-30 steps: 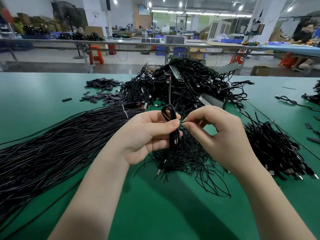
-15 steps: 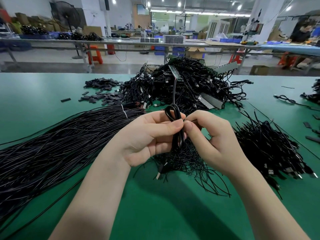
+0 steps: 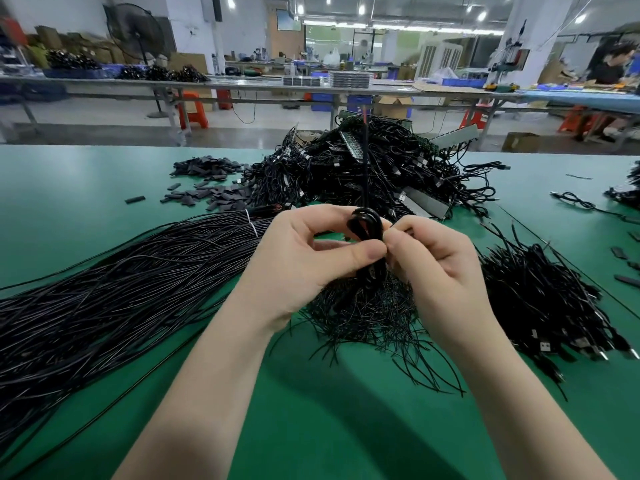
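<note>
A coiled black cable (image 3: 367,226) is held upright above the green table (image 3: 69,188). My left hand (image 3: 304,258) grips the folded bundle, thumb pressed across its middle. My right hand (image 3: 440,268) touches the left at the fingertips and pinches at the bundle's side, seemingly on a thin black tie, though the tie itself is hard to make out. One loose end of the cable (image 3: 365,157) sticks straight up from the coil. Below the hands lies a heap of thin black ties (image 3: 374,317).
A thick sheaf of long black cables (image 3: 114,285) lies at the left. A big tangle of cables and grey strips (image 3: 377,171) sits behind the hands, small black sleeves (image 3: 207,188) left of it, bundled USB cables (image 3: 540,299) at the right. A person works at far right.
My right hand closed in on the left until the fingertips met at the coil. The cable's loose end swung from leaning left to standing upright.
</note>
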`<state>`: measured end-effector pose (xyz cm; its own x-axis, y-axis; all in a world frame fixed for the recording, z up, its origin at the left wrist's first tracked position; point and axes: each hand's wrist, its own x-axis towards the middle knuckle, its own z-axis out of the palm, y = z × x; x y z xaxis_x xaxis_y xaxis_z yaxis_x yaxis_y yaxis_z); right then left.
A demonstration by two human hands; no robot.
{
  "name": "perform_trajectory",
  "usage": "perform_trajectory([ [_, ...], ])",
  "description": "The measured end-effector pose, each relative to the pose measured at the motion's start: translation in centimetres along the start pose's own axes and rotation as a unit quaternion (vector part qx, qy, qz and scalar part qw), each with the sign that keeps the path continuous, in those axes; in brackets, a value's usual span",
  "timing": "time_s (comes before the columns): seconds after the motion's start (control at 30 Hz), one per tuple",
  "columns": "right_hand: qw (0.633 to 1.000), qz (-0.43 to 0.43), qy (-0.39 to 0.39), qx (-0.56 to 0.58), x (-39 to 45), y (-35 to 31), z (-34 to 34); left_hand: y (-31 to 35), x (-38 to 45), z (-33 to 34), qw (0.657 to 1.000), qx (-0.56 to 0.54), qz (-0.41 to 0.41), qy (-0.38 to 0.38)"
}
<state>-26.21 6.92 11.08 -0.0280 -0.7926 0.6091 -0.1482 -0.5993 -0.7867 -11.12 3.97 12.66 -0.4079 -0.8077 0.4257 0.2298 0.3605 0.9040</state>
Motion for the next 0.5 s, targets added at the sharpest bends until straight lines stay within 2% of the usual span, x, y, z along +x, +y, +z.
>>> perform_trajectory([
  [0.07,0.999,0.030,-0.002,0.032,0.2,0.1,0.0,-0.1,0.0,0.0,0.992,0.095,0.080,0.018],
  [0.17,0.990,0.105,-0.009,0.096,0.4,0.4,-0.1,-0.4,0.1,0.1,0.943,0.269,0.186,0.057],
  [0.23,0.965,0.193,-0.011,0.176,0.6,0.7,-0.2,-0.5,0.0,0.3,0.898,0.342,0.273,0.049],
  [0.3,0.921,0.291,0.010,0.260,0.7,1.2,-0.1,-0.9,0.0,0.3,0.839,0.415,0.352,0.030],
  [0.33,0.910,0.306,0.019,0.279,0.7,1.3,-0.1,-1.1,0.1,0.4,0.826,0.429,0.365,0.029],
  [0.37,0.920,0.286,0.022,0.268,0.6,1.5,-0.1,-1.3,0.1,0.4,0.835,0.422,0.352,0.036],
  [0.43,0.962,0.193,0.031,0.189,0.5,1.7,-0.1,-1.1,0.1,0.5,0.904,0.338,0.254,0.059],
  [0.5,0.984,0.119,0.041,0.125,0.6,1.4,-0.4,-1.0,0.1,0.3,0.962,0.216,0.137,0.094],
])
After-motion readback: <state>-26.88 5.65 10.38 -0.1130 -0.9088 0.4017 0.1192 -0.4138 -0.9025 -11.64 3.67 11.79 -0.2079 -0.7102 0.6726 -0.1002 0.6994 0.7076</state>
